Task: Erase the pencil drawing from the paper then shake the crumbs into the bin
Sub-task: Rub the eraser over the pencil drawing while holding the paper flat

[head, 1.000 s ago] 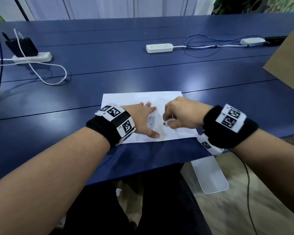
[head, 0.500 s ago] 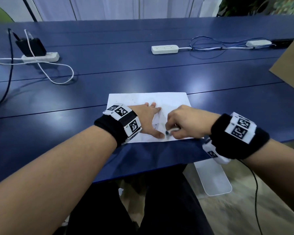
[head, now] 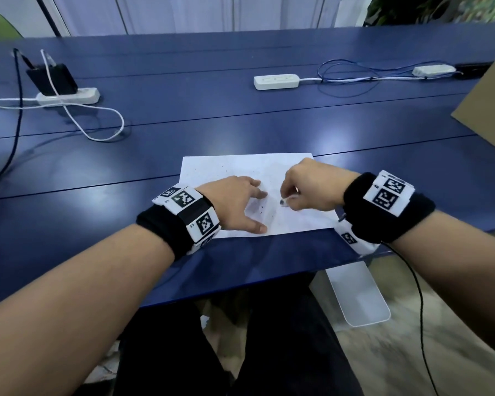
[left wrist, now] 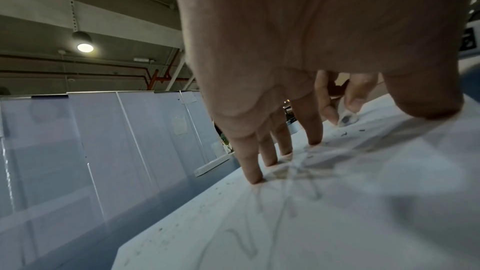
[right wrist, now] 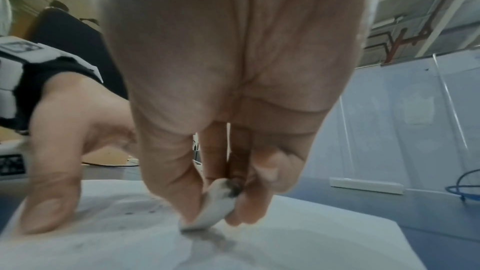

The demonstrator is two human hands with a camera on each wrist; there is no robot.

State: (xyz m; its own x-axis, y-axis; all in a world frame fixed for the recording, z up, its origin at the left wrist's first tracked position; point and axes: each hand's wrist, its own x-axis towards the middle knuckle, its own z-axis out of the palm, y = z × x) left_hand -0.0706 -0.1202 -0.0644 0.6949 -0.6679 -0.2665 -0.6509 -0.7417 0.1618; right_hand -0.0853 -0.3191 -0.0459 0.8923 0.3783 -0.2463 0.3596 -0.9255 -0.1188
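Observation:
A white sheet of paper point(head: 229, 167) lies near the front edge of the blue table point(head: 183, 124). Faint pencil lines point(left wrist: 298, 174) and dark crumbs point(left wrist: 342, 134) mark it. My left hand point(head: 240, 204) presses flat on the sheet with straight, spread fingers point(left wrist: 253, 163). My right hand point(head: 306, 187) pinches a small white eraser point(right wrist: 213, 208) between thumb and fingers, its dirty end down on the paper point(right wrist: 285, 243) just right of my left thumb. The eraser point(head: 283, 202) shows in the head view as a small grey tip. No bin is recognisable in any view.
Two white power strips point(head: 276, 82) point(head: 69, 97) with cables point(head: 103, 121) lie further back on the table. A brown cardboard sheet point(head: 486, 110) leans in at the right edge. A white curved table foot point(head: 357, 295) rests on the floor below my right wrist.
My right hand rubbed the eraser toward the sheet's front edge, then back up toward the middle. My left hand stayed pressed on the paper.

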